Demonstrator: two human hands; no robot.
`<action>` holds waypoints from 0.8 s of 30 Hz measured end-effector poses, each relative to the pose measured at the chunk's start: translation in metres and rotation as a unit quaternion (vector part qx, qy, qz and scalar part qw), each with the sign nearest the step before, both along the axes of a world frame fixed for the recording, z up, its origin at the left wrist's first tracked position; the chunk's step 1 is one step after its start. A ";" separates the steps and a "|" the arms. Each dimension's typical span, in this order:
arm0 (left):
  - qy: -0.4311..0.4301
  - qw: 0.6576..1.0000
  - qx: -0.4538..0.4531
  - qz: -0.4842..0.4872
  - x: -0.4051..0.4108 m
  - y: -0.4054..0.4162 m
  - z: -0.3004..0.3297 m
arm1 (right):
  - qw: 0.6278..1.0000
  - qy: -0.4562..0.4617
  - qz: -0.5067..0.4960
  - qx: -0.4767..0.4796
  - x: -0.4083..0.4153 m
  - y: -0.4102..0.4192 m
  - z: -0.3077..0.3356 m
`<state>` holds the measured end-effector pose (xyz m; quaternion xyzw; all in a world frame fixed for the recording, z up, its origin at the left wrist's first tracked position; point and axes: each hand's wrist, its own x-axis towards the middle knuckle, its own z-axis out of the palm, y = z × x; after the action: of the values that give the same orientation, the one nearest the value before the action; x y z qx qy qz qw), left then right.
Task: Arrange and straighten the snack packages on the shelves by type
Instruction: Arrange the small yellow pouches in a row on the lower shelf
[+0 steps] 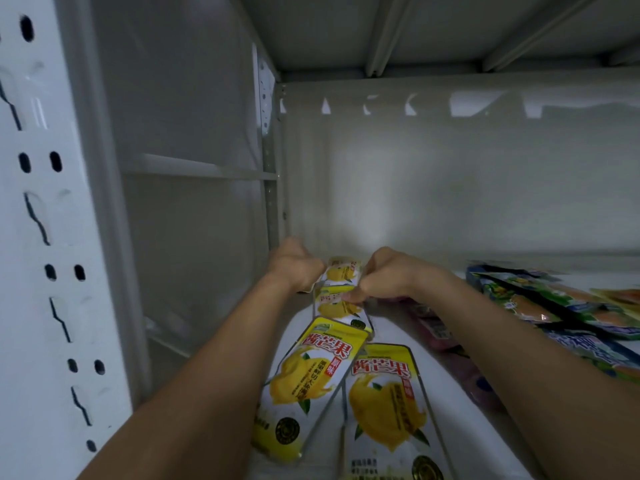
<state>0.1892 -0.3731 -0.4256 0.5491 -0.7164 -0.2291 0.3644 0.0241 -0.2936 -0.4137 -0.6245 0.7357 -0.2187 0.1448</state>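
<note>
Mango packets (pixel 341 271) at the shelf's back left: we're pinching the rear one, left hand (pixel 294 266) curling round its left edge, right hand (pixel 382 277) gripping its right. Overlapped ones (pixel 306 386) might slide if we're tugging. Blurry green packs (pixel 554 306) sitting right, labels unreadable.

dim, greyish light inside the shelf bay; a soft bright patch glows on the back wall (pixel 363 188) above the hands. the perforated upright (pixel 41 237) at left is brighter. wide-angle bending curves the edges, and the green packages (pixel 554 306) at right smear with blur
</note>
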 end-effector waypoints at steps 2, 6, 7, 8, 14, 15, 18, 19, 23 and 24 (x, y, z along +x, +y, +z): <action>-0.010 1.000 -0.011 -0.011 -0.001 -0.008 -0.005 | 1.000 -0.009 -0.009 -0.009 0.000 -0.005 0.001; -0.019 0.999 -0.036 -0.016 -0.008 -0.016 -0.015 | 0.994 0.007 -0.061 -0.093 0.003 -0.020 -0.005; -0.025 0.999 -0.041 -0.016 -0.009 -0.017 -0.018 | 0.992 0.029 -0.078 -0.096 0.006 -0.021 -0.007; -0.033 0.998 -0.046 -0.018 -0.009 -0.016 -0.020 | 0.990 0.061 -0.088 -0.093 0.007 -0.022 -0.008; -0.178 0.979 -0.087 -0.044 -0.009 -0.010 -0.025 | 0.977 0.178 -0.111 -0.032 0.005 -0.029 -0.014; -0.195 0.976 -0.089 -0.045 -0.009 -0.009 -0.025 | 0.977 0.179 -0.112 -0.033 0.004 -0.031 -0.017; -0.232 0.968 -0.090 -0.040 -0.010 -0.011 -0.025 | 0.976 0.181 -0.109 -0.047 0.003 -0.036 -0.021; -0.245 0.965 -0.088 -0.039 -0.011 -0.013 -0.024 | 0.976 0.180 -0.107 -0.049 0.003 -0.038 -0.022; -0.287 0.955 -0.068 -0.036 -0.017 -0.017 -0.022 | 0.978 0.170 -0.111 -0.043 -0.001 -0.045 -0.024; -0.291 0.954 -0.064 -0.036 -0.018 -0.018 -0.022 | 0.980 0.161 -0.112 -0.043 -0.002 -0.047 -0.023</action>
<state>0.1713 -0.3907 -0.4473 0.5414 -0.8237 -0.0264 0.1663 0.0224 -0.3410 -0.4371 -0.5706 0.8047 -0.1614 -0.0282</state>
